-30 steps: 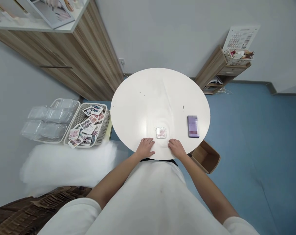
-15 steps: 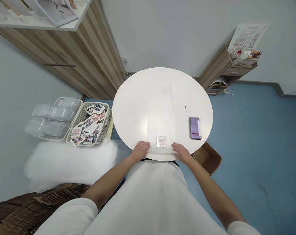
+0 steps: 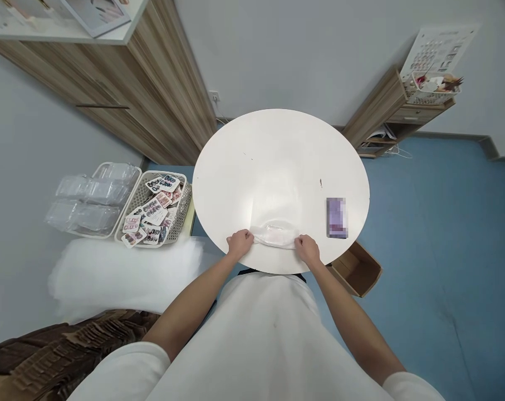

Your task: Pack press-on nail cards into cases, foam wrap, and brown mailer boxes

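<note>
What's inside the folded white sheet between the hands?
Through the white sheet, gripped by the left hand and right hand, a small, faint pinkish shape shows. The sheet blurs its details; its underside can't be seen.

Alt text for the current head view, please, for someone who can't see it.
The left hand and right hand grip opposite sides of a translucent sheet folded over a small flat case on a white table. A purple box lies toward the right edge.
</note>
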Demonstrator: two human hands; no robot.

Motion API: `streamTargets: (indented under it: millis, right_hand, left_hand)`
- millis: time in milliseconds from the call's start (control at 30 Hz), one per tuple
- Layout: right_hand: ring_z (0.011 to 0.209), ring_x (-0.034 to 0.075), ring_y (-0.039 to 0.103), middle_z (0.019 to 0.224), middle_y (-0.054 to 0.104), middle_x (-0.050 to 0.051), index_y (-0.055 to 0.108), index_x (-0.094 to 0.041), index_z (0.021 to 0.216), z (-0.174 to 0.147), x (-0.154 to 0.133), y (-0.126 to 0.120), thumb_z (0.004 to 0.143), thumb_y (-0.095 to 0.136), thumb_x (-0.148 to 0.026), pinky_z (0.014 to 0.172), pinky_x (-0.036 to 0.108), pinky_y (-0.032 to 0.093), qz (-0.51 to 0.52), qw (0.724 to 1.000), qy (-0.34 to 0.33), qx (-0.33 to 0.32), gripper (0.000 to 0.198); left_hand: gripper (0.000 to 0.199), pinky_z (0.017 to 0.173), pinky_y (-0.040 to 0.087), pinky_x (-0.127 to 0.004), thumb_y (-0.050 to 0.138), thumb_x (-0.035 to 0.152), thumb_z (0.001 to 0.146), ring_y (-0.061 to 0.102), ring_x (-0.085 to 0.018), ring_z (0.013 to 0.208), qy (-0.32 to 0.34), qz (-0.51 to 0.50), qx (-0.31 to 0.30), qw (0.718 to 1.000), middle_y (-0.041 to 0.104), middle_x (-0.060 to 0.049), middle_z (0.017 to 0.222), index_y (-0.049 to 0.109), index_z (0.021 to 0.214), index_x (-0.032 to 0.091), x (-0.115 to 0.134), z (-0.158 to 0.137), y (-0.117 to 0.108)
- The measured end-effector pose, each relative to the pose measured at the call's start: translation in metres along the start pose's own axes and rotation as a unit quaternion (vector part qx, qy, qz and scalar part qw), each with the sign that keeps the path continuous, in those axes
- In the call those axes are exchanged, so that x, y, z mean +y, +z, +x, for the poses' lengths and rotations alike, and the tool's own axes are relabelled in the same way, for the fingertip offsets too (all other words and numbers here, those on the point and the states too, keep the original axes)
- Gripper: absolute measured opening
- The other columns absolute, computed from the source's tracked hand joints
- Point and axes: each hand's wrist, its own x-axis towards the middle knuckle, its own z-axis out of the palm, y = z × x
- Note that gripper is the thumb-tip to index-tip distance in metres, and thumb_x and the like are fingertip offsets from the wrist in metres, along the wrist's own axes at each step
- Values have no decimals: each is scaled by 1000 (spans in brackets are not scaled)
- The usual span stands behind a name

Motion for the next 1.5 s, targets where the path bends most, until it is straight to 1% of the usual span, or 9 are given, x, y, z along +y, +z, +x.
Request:
streamTargets:
  millis: [267, 400, 500, 600, 833, 1000, 1167, 1367, 1500]
  right_hand:
    - [47, 14, 45, 54, 51, 1, 43, -22, 71, -6, 3, 6, 88, 21, -31, 50, 27, 27, -82, 995, -16, 54, 30]
    - [55, 17, 50, 54, 53, 3, 47, -20, 70, -3, 1, 11, 88, 23, -28, 59, 30, 32, -113, 990, -50, 65, 31]
    - [75, 23, 54, 73, 59, 10, 52, -18, 81, -1, -2, 19, 86, 29, -26, 68, 35, 34, -114, 985, -73, 106, 25]
    - [106, 28, 45, 114, 51, 17, 49, -16, 106, -2, -4, 25, 84, 34, -18, 84, 41, 30, -97, 978, -120, 143, 27]
    - [128, 24, 27, 136, 38, 6, 53, -24, 101, -4, -8, 19, 81, 34, -7, 98, 46, 20, -114, 939, -320, 53, 32]
    - [128, 29, 27, 136, 36, 14, 51, -18, 100, 0, -16, 10, 78, 51, -29, 100, 48, 18, -132, 916, -379, 15, 25]
    - [113, 30, 44, 127, 44, 17, 48, -17, 101, 9, -29, 7, 71, 59, -28, 93, 44, 30, -154, 917, -368, -11, 34]
    - [81, 22, 57, 91, 61, 8, 47, -17, 102, -16, -30, -5, 78, 49, -35, 76, 35, 39, -111, 924, -355, -89, 31]
    - [89, 21, 55, 98, 60, 7, 50, -19, 102, -27, -27, -13, 82, 44, -36, 76, 33, 40, -55, 927, -351, -120, 27]
  left_hand:
    - [31, 77, 26, -39, 28, 30, 85, 53, -18, 67, 152, 164, 41, 974, 58, -5, 62, 56, 75, 18, 2, -7, -5]
    - [30, 76, 27, -41, 32, 28, 83, 52, -22, 77, 130, 195, 57, 970, 59, -8, 68, 58, 73, 18, 4, -6, -3]
    - [22, 78, 27, -44, 39, 26, 79, 49, -27, 92, 119, 203, 93, 968, 60, -12, 93, 59, 83, 18, 5, -6, 1]
    - [37, 86, 24, -47, 43, 20, 76, 40, -32, 111, 154, 199, 119, 960, 45, -14, 124, 50, 113, 19, 5, -8, 7]
    - [49, 97, 19, -44, 38, 5, 74, 29, -23, 126, 379, 229, -2, 897, 35, -4, 138, 46, 117, 30, 6, -7, 8]
    - [46, 100, 16, -46, 55, 28, 68, 22, -29, 129, 412, 236, -18, 880, 29, -10, 140, 46, 112, 21, 14, -5, 3]
    - [40, 94, 25, -41, 56, 32, 69, 42, -27, 113, 386, 226, -33, 894, 42, -13, 128, 47, 105, 18, 29, 4, 6]
    - [33, 84, 32, -37, 52, 40, 68, 54, -22, 82, 379, 213, -105, 895, 59, -5, 84, 52, 94, 19, 31, -6, -3]
    - [29, 81, 34, -35, 48, 40, 73, 53, -22, 89, 371, 179, -127, 902, 60, -4, 91, 56, 94, 22, 26, -15, -8]
